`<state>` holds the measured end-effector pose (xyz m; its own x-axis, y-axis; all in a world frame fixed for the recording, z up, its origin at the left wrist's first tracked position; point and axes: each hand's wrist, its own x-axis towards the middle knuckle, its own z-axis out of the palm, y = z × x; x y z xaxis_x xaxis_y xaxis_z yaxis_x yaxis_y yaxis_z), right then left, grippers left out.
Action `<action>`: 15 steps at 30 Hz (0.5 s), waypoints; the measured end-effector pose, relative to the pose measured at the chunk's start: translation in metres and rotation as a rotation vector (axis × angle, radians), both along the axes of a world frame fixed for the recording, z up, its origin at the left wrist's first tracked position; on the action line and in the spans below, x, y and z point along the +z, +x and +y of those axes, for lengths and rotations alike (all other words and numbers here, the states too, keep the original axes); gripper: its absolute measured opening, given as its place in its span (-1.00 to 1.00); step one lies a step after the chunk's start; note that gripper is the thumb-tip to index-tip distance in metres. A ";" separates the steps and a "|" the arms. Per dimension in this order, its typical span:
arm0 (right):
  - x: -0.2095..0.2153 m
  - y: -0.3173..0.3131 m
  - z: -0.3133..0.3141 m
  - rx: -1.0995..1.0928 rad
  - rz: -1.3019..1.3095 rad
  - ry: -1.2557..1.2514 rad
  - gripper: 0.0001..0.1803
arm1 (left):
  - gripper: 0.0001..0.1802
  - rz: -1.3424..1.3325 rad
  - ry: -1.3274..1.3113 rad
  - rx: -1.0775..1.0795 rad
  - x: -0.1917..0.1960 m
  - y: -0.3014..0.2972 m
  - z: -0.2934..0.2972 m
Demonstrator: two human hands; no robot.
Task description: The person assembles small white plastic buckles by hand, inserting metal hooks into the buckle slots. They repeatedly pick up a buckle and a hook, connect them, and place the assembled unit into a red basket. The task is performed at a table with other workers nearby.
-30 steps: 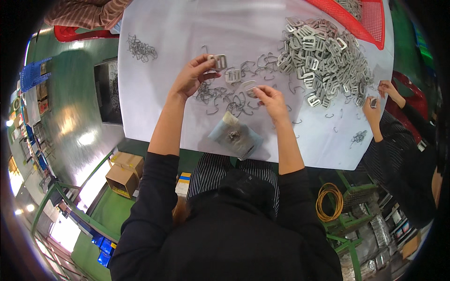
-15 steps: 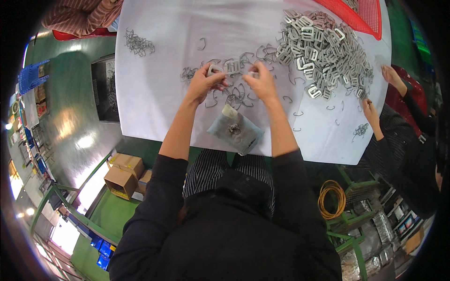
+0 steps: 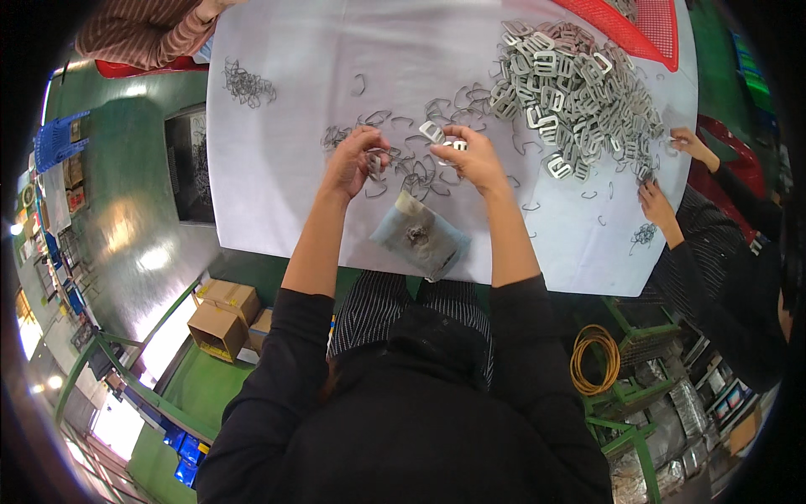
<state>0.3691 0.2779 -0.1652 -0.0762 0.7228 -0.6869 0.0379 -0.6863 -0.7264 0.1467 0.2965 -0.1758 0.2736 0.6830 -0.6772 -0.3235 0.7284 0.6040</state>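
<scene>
My left hand [image 3: 353, 164] is closed, its fingertips pinching a small grey metal buckle [image 3: 374, 165] that is partly hidden. In my right hand [image 3: 477, 160] are slotted metal buckles; one pale buckle [image 3: 431, 132] sticks out past the fingertips, and another lies under the fingers. Bent wire hooks [image 3: 417, 175] lie scattered on the white table between and beyond both hands. Close to me rests a worn, bluish cloth pad [image 3: 422, 238] with a dark smudge in its middle.
A large heap of metal buckles [image 3: 571, 92] covers the right side of the table, beside a red plastic basket [image 3: 659, 38]. A tangle of hooks [image 3: 248, 84] sits at left. A co-worker's hands [image 3: 659, 206] work at the right edge; another person's sleeve [image 3: 143, 38] shows at upper left.
My hands have drawn apart slightly, and the left has turned. The buckle that lay or hung between them is now at my right fingertips. The co-worker's hands at right have shifted.
</scene>
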 end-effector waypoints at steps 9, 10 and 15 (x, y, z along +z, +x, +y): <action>-0.005 0.031 -0.025 -0.274 0.191 0.088 -0.50 | -0.82 0.201 0.048 -0.263 0.005 0.069 0.010; -0.014 0.045 -0.025 -0.328 0.215 0.086 -0.50 | -0.82 0.173 0.009 -0.212 0.007 0.069 0.016; -0.037 0.087 0.011 -0.107 -0.729 0.425 -0.57 | -0.80 0.714 0.358 -0.648 0.003 0.063 0.029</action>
<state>0.4564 0.2888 -0.2021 0.3632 0.9086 -0.2062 0.5471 -0.3871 -0.7422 0.2094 0.3250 -0.1733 0.2750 0.7411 -0.6124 0.5871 0.3750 0.7174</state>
